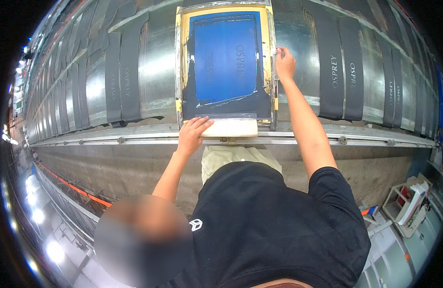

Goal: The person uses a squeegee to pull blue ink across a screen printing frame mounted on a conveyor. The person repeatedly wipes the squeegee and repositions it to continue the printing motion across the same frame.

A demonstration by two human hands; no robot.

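Observation:
In front of me a screen-printing frame point(178, 62) lies on a long metal printing table. Its blue mesh point(225, 62) has lettering in it and is bordered by yellowish tape and dark ink. Across the near end of the frame rests a squeegee point(236, 128) with a pale wooden handle. My left hand point(190, 137) grips the squeegee's left end, fingers laid over the top of the wood. At the frame's right side, my right hand point(285, 65) is closed on the edge rail, fingers curled in; the fingertips are partly hidden.
Dark fabric strips point(331, 67) with light lettering lie across the metal table point(298, 72) on both sides of the frame. A rail point(327, 137) runs along the table's near edge. A cart with white items point(407, 206) stands at the lower right. An orange strip point(77, 187) runs at the left.

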